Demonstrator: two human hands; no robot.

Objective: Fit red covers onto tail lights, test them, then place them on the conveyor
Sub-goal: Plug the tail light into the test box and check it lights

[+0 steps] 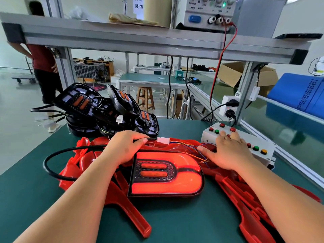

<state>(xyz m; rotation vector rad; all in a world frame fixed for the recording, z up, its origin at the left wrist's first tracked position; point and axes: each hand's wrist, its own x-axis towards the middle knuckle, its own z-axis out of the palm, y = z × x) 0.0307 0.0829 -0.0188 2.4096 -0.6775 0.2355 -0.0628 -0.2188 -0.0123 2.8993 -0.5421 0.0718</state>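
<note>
A tail light with its red cover fitted point(168, 174) lies lit and glowing red on the green bench in front of me. My left hand point(125, 148) pinches its black cable just behind the white connector point(163, 140), which is joined to thin coloured wires. My right hand point(226, 151) rests with straight fingers on the white test box point(263, 146), fingertips on its buttons. Loose red covers point(82, 162) lie under and around the lit lamp.
A pile of black uncovered tail lights point(108, 109) sits at the back left of the bench. The conveyor point(287, 127) runs along the right, carrying a blue crate point(301, 92). A power supply point(210, 13) stands on the overhead shelf. A person point(43, 64) stands far left.
</note>
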